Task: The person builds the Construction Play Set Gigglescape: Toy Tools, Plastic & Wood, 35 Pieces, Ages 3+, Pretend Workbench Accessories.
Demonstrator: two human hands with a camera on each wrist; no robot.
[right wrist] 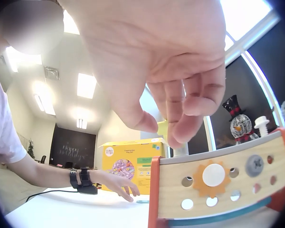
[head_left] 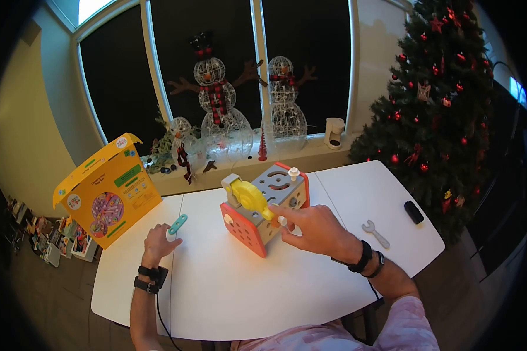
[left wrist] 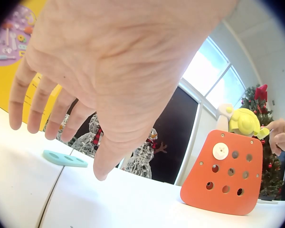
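Observation:
A toy workbench with red-orange end panels and a grey top stands mid-table. On top of it lies a yellow plastic piece with a round body and a narrow end, beside a grey block. My right hand reaches over the wooden side, index fingertip at the narrow yellow end and thumb apart below. An orange gear with a white centre sits on that wooden side. At the left, my left hand is spread low over the table, beside a teal strip with holes.
A yellow box stands at the table's left. Over on the right lie a grey toy wrench and a black object. A white bolt rises from the workbench top. Beyond the table are wire snowmen and a decorated tree.

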